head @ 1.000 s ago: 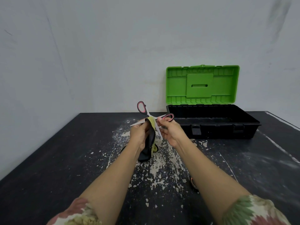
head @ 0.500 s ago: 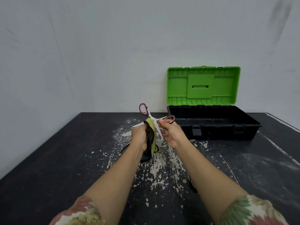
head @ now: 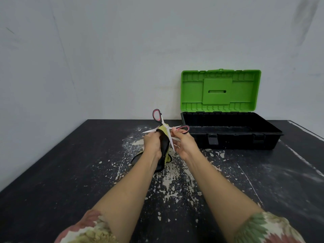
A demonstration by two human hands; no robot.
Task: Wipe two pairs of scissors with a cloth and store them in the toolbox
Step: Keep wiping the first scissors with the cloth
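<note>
A pair of scissors [head: 157, 115] with red-and-black handles is held above the table, blades spread apart. My right hand [head: 183, 145] pinches its lower handle loop. My left hand [head: 152, 143] grips a yellow-green and black cloth [head: 164, 146] and presses it against the blades near the pivot. The rest of the cloth hangs down to the table. The black toolbox [head: 228, 135] stands at the back right with its green lid [head: 220, 90] upright, and what shows of its inside looks empty. No second pair of scissors is clearly visible.
The black table [head: 61, 172] has flaked white patches in its middle, under my hands. A dark loop [head: 134, 159] lies on the table just left of my left wrist; I cannot tell what it is. A pale wall runs close behind the table and along its left side.
Both hands keep the same hold on scissors and cloth. The scissors have hardly moved; the view has shifted slightly.
</note>
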